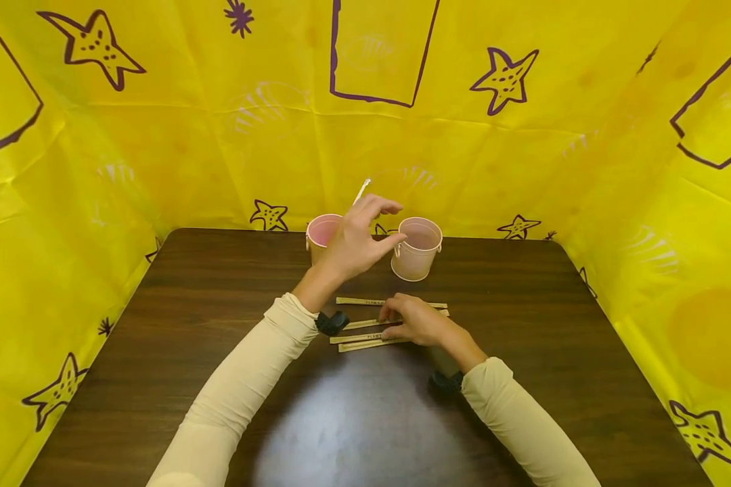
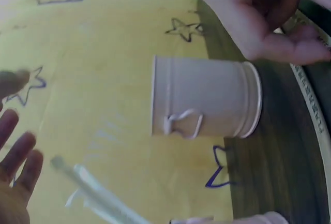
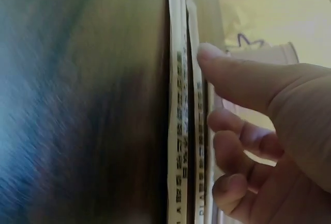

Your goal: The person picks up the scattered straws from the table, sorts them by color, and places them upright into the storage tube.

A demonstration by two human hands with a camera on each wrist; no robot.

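My left hand (image 1: 365,233) hovers over the left pink bucket (image 1: 315,253), partly hiding it. Its fingers (image 2: 23,149) are spread apart, with nothing between them. A white-wrapped straw (image 1: 361,191) sticks up behind that hand; the left wrist view shows the straw (image 2: 106,195) away from the fingers. To the right stands a second pink bucket (image 1: 413,264), upright. My right hand (image 1: 423,321) is low over several paper-wrapped straws (image 1: 353,338) lying on the table. In the right wrist view, thumb and loosely bent fingers are apart beside the printed straws (image 3: 177,105).
The dark wooden table (image 1: 250,284) reaches back to a yellow cloth (image 1: 207,162) with star drawings, which also hangs at both sides. Both buckets stand near the table's back edge. A dark band (image 1: 331,323) is on the left wrist, another (image 1: 446,383) on the right.
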